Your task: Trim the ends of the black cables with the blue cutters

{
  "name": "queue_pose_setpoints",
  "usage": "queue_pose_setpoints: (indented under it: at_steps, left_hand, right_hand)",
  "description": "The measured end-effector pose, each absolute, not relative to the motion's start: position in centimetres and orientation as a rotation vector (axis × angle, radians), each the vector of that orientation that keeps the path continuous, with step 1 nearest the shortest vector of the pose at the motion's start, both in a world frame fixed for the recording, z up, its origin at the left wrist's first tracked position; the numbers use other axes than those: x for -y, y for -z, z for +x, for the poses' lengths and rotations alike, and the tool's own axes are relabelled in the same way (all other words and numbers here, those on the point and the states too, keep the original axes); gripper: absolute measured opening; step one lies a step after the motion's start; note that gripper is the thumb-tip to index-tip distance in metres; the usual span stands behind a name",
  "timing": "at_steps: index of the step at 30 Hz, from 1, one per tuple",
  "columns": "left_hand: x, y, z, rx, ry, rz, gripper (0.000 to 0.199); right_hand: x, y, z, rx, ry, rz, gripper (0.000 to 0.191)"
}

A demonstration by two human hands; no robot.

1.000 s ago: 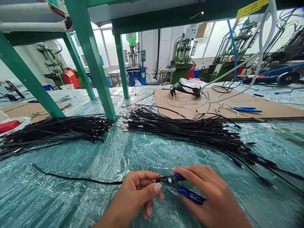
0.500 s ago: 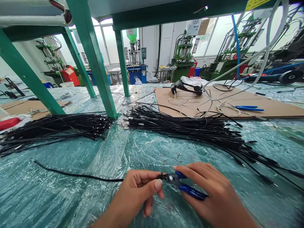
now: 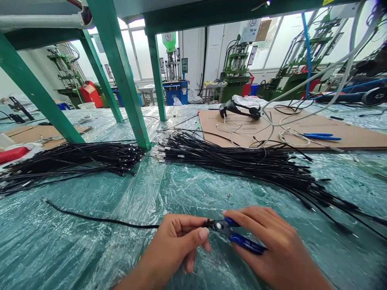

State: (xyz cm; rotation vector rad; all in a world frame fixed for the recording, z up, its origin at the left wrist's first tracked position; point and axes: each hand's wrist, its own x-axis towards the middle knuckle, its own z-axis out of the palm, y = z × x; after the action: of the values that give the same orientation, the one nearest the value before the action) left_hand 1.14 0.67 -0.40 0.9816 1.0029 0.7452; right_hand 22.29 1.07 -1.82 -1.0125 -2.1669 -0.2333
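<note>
Near the bottom centre, my left hand (image 3: 178, 243) pinches the end of a black cable (image 3: 105, 220) between thumb and forefinger. The rest of that cable runs left over the plastic-covered table to a small metallic tip. My right hand (image 3: 272, 241) is wrapped round the blue handles of small cutters (image 3: 246, 244). Their jaws touch the cable end just beyond my left fingertips; whether they are fully closed on it is too small to tell.
Bundles of black cables lie at left (image 3: 87, 159) and right (image 3: 242, 163). Behind are a cardboard sheet (image 3: 302, 125), a black headset (image 3: 240, 109), blue pliers (image 3: 322, 136) and looping white cables. A green metal post (image 3: 128, 80) rises between the bundles.
The view has shifted slightly. Both hands, the cable and the cutters keep nearly the same positions relative to each other.
</note>
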Motion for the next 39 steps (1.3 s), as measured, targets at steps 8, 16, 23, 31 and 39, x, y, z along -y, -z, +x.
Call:
queue_pose_setpoints:
  at_steps: [8,16,23,31,39]
  left_hand:
    - [-0.7,0.6,1.1,-1.023,-0.741,0.991,0.037]
    - [-0.6,0.6,1.3,-1.048,-0.736,0.968,0.037]
    - [-0.1,0.4,2.5,-1.164,-0.828,1.006,0.020]
    - [0.2,0.4,2.6,-1.248,-0.755,1.228,0.008]
    - [0.2,0.3,2.1,-1.144,-0.738,1.198,0.021]
  right_hand:
    - [-1.1,2.0,22.4,2.173,0.209,-1.004,0.019]
    - [-0.6,1.9,22.1,2.083,-0.050,-1.052,0.019]
    - [0.3,3.3,19.5,1.560,-0.947,-1.299,0.029]
    - [0.2,3.0,18.8,1.447,-1.148,-1.178,0.021]
    - [0.1,2.5,19.1,1.503,-0.975,-1.258,0.024]
